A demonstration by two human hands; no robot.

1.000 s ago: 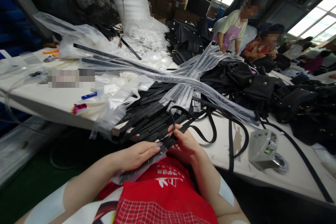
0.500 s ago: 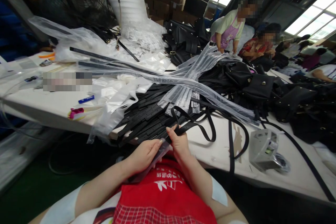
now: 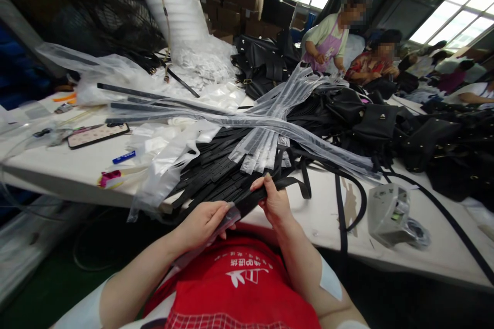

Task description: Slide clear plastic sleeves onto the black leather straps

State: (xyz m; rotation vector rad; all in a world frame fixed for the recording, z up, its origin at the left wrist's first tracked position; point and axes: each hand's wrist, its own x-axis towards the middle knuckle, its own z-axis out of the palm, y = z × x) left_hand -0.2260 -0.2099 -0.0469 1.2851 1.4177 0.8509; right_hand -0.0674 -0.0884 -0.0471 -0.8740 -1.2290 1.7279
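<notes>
My left hand (image 3: 204,223) is closed on the mouth of a clear plastic sleeve (image 3: 233,212), which trails down across the red apron. A black strap (image 3: 250,201) runs from the sleeve mouth up to my right hand (image 3: 276,204), whose thumb and fingers pinch it. Beyond my right hand the strap bends in a loop (image 3: 306,185) over the table. How deep its end sits in the sleeve I cannot tell. Just past my hands lies a pile of black straps (image 3: 212,164), with long clear sleeves (image 3: 270,128) crossing over it.
A grey tape dispenser (image 3: 389,216) stands at the right on the white table (image 3: 309,221). Left are a phone (image 3: 98,135), a blue marker-like item (image 3: 124,157) and crumpled plastic bags (image 3: 162,164). Black bags (image 3: 378,128) heap up behind. Co-workers (image 3: 328,41) are at the far side.
My right hand has moved up and to the right along the strap, away from my left hand. More strap shows between them. My left hand keeps the sleeve.
</notes>
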